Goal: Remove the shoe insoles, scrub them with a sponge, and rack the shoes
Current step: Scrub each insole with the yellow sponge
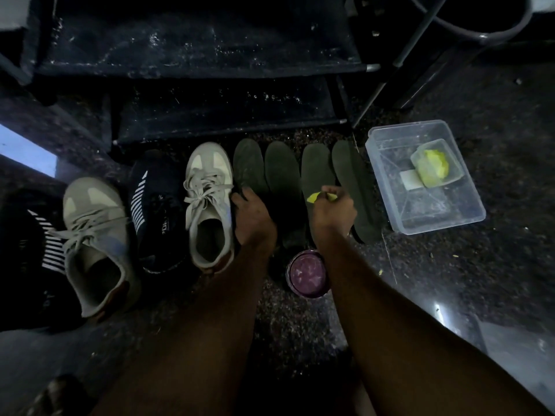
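Sponge (313,197) — only a yellow edge outside the gripping right hand (333,212).

Right hand (333,213) clenched, left hand (253,219) palm-down (arms extended).

The scene is dimly lit; the rack (195,40) is lost in shadow, glints are seen on the floor (480,265), and the edges are bent by the wide lens.

Row on the dark speckled floor (450,280)
At centre, dark flat insoles (282,169); grey laced sneaker (208,199) at nine o'clock, clear plastic tub (435,208) at three.
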